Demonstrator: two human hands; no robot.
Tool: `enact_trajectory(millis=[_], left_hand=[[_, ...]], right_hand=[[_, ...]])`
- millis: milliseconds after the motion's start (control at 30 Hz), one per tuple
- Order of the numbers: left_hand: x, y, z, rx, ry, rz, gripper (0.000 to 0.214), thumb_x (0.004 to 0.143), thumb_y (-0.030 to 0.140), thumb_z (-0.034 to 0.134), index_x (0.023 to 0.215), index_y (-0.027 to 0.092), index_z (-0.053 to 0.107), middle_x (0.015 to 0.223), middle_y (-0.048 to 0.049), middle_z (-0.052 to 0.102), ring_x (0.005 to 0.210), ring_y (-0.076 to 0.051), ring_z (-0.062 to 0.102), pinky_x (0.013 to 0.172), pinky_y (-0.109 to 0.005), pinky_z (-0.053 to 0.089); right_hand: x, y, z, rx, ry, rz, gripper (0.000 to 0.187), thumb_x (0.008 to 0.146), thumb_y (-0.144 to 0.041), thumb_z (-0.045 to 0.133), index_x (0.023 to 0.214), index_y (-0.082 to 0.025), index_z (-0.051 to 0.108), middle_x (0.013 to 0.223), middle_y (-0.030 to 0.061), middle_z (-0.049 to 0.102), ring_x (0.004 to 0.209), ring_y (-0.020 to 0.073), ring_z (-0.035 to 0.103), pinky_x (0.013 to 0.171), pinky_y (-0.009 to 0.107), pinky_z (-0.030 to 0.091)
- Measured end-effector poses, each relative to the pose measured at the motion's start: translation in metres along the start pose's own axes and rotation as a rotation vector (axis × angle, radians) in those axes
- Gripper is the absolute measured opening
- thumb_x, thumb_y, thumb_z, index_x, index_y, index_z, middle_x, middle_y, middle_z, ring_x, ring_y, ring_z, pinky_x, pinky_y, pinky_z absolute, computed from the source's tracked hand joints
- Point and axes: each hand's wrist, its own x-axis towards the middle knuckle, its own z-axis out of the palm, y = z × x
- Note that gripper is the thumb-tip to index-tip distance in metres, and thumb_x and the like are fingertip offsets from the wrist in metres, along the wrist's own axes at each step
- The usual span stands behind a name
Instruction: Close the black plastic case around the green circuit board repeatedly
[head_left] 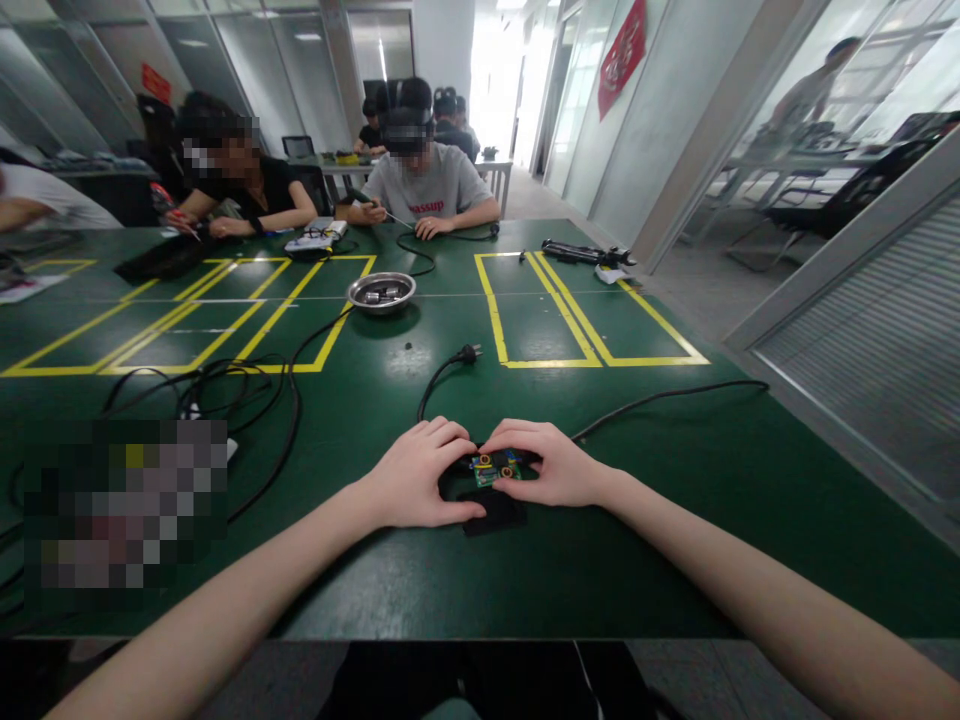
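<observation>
A small green circuit board (487,474) with copper-coloured ring coils sits between my two hands at the middle of the near table. My right hand (555,466) is closed on the board's right side, thumb at the near edge and fingers at the far one. My left hand (412,476) curls round the left side of a flat black plastic casing (495,514), its thumb on the casing and its fingertips by the board's far left corner. Part of the casing is hidden under the board and hands. A black cable with a plug (469,354) lies just beyond my left hand.
A black cord (660,397) runs off to the right. Coiled cables (225,390) and a blurred-out object (127,510) lie at left. A steel bowl (381,292) holds small metal parts. Yellow tape (491,310) marks the green table (600,570). Several people work opposite.
</observation>
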Motion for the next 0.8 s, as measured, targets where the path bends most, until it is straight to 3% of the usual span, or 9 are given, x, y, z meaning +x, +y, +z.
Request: enact_trajectory(millis=[133, 467, 567, 667, 800], left_hand=[[0.000, 0.000, 0.000, 0.021, -0.005, -0.032, 0.068, 0.077, 0.062, 0.082, 0.127, 0.018, 0.065, 0.129, -0.0146, 0.066, 0.118, -0.033, 0.061, 0.101, -0.048, 0.052], [-0.002, -0.006, 0.008, 0.067, 0.066, -0.047, 0.075, 0.077, 0.062, 0.082, 0.134, 0.018, 0.064, 0.144, -0.0195, 0.056, 0.127, -0.038, 0.054, 0.106, -0.057, 0.050], [-0.001, -0.005, 0.006, 0.052, 0.110, -0.030, 0.066, 0.078, 0.060, 0.081, 0.128, 0.019, 0.067, 0.136, -0.0178, 0.059, 0.121, -0.035, 0.057, 0.102, -0.054, 0.053], [0.000, -0.004, 0.000, 0.029, 0.183, 0.003, 0.043, 0.087, 0.051, 0.074, 0.116, 0.019, 0.070, 0.120, -0.0144, 0.065, 0.108, -0.029, 0.062, 0.094, -0.046, 0.056], [-0.002, -0.006, -0.004, -0.019, 0.141, 0.077, 0.020, 0.100, 0.034, 0.057, 0.101, 0.018, 0.070, 0.093, -0.0072, 0.070, 0.084, -0.019, 0.067, 0.075, -0.030, 0.055]], right_hand=[[0.000, 0.004, -0.001, -0.031, -0.002, 0.031, 0.025, 0.089, -0.024, 0.072, 0.115, -0.021, 0.071, 0.106, 0.0082, 0.073, 0.094, 0.0203, 0.072, 0.084, 0.032, 0.059], [-0.002, 0.001, 0.001, -0.067, -0.045, 0.028, 0.036, 0.085, -0.023, 0.076, 0.120, -0.021, 0.069, 0.122, 0.0113, 0.070, 0.109, 0.0237, 0.072, 0.093, 0.036, 0.059], [-0.001, 0.000, 0.002, -0.099, -0.059, 0.049, 0.040, 0.083, -0.024, 0.077, 0.122, -0.023, 0.069, 0.124, 0.0103, 0.071, 0.109, 0.0239, 0.072, 0.093, 0.035, 0.059], [-0.001, 0.000, 0.001, -0.181, -0.070, 0.090, 0.048, 0.082, -0.031, 0.078, 0.128, -0.024, 0.067, 0.125, 0.0092, 0.072, 0.107, 0.0246, 0.074, 0.091, 0.036, 0.060], [-0.002, 0.000, -0.002, -0.335, -0.071, 0.119, 0.051, 0.082, -0.040, 0.079, 0.129, -0.023, 0.069, 0.121, 0.0090, 0.073, 0.097, 0.0242, 0.076, 0.082, 0.034, 0.060]])
